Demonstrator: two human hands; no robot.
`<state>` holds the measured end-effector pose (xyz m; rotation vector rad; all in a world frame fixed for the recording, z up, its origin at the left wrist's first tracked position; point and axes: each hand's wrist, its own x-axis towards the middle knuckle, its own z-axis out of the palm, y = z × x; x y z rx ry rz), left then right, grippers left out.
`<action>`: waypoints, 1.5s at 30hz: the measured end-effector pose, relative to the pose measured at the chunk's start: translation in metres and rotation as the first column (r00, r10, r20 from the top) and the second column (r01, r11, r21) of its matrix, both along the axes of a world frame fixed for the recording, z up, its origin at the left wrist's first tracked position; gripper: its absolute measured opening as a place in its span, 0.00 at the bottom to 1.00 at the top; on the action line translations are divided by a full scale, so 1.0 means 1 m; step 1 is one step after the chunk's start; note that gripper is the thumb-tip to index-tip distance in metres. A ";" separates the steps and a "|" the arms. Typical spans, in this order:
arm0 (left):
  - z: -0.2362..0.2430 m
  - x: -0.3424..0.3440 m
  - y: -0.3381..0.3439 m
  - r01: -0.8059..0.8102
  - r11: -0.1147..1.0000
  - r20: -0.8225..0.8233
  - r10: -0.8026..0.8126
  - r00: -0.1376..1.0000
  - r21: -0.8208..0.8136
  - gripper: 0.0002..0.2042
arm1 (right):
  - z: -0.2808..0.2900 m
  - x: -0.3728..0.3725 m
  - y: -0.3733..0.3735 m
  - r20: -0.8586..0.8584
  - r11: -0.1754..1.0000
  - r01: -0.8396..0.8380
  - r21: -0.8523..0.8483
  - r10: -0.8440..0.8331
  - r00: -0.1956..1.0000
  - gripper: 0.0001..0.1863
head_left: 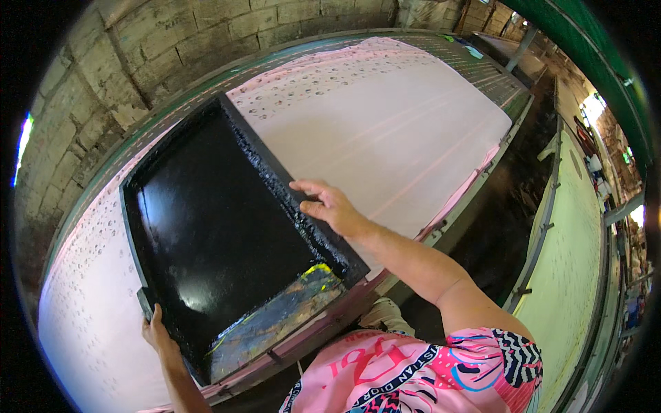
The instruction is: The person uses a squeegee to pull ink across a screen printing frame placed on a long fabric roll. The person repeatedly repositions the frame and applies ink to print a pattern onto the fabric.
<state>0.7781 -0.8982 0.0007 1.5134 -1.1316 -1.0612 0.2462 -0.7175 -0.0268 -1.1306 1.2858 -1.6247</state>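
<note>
A large screen printing frame [227, 213] with dark wooden sides and a glossy black, ink-covered mesh lies over the fabric at left centre. My left hand [160, 335] grips the frame's lower left side, its thumb up on the rim and the other fingers partly hidden. At the frame's right side my right hand [329, 206] holds the ink-crusted rim with curved fingers. Pale pink fabric [385, 117] is spread along the long table; small dark printed marks cover its far part and the stretch left of the frame. Yellow-smeared, stained material [282, 320] covers the frame's near end.
A concrete block wall [227, 31] runs behind the table. To the right, past a dark wet-looking aisle [496, 213], stands another long table with pale yellow-green fabric [568, 275]. Green sheeting [606, 48] hangs at upper right. Small clamps or pegs line the table edges.
</note>
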 end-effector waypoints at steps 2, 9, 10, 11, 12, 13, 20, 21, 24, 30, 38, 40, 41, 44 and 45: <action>-0.004 -0.060 0.018 0.012 1.000 0.005 -0.012 1.000 -0.017 0.12 | -0.011 -0.054 0.015 -0.029 1.000 0.018 0.005 -0.018 0.999 0.30; -0.032 -0.258 0.069 -0.048 0.997 0.120 0.055 0.991 -0.063 0.10 | -0.019 -0.241 0.073 -0.060 0.979 0.092 0.181 -0.083 0.995 0.31; -0.028 -0.287 0.080 -0.068 0.995 0.148 0.078 0.986 -0.067 0.10 | -0.025 -0.263 0.083 -0.044 0.979 0.113 0.172 -0.107 0.993 0.31; -0.033 -0.308 0.087 -0.051 0.994 0.186 0.067 0.980 -0.092 0.10 | -0.030 -0.284 0.092 -0.028 0.977 0.134 0.164 -0.131 0.991 0.31; -0.032 -0.335 0.098 -0.058 0.995 0.144 0.070 0.987 -0.086 0.10 | -0.039 -0.303 0.099 -0.010 0.977 0.153 0.151 -0.153 0.988 0.30; -0.037 -0.355 0.109 -0.064 0.992 0.134 0.078 0.988 -0.106 0.10 | -0.047 -0.321 0.106 0.033 0.977 0.155 0.148 -0.162 0.986 0.30; -0.071 -0.427 0.147 -0.072 0.986 0.138 0.093 0.986 -0.148 0.13 | -0.075 -0.399 0.146 0.244 0.977 0.162 0.139 -0.192 0.951 0.28; -0.073 -0.433 0.150 -0.069 0.987 0.126 0.088 0.988 -0.147 0.13 | -0.075 -0.405 0.150 0.263 0.978 0.157 0.136 -0.188 0.946 0.29; -0.079 -0.449 0.159 -0.063 0.986 0.138 0.084 0.987 -0.154 0.14 | -0.075 -0.419 0.159 0.263 0.978 0.165 0.126 -0.193 0.945 0.30; -0.082 -0.470 0.165 -0.087 0.992 0.260 0.107 0.960 -0.090 0.14 | -0.082 -0.442 0.169 0.331 0.982 0.154 0.107 -0.181 0.926 0.29; -0.085 -0.492 0.170 -0.072 0.992 0.314 0.100 0.944 -0.100 0.17 | -0.097 -0.465 0.178 0.332 0.986 0.113 0.126 -0.150 0.931 0.33; -0.089 -0.494 0.170 -0.059 0.992 0.297 0.091 0.951 -0.114 0.17 | -0.096 -0.467 0.183 0.251 0.984 0.122 0.130 -0.151 0.956 0.33; -0.092 -0.496 0.170 -0.050 0.991 0.287 0.083 0.954 -0.122 0.17 | -0.096 -0.467 0.187 0.209 0.983 0.129 0.130 -0.154 0.966 0.33; -0.099 -0.494 0.170 -0.053 0.991 0.342 0.092 0.935 -0.121 0.16 | -0.070 -0.443 0.198 -0.601 0.945 0.305 0.118 -0.177 0.780 0.34; -0.104 -0.490 0.169 -0.054 0.992 0.320 0.088 0.943 -0.114 0.15 | -0.052 -0.423 0.204 -0.661 0.953 0.285 0.101 -0.150 0.735 0.35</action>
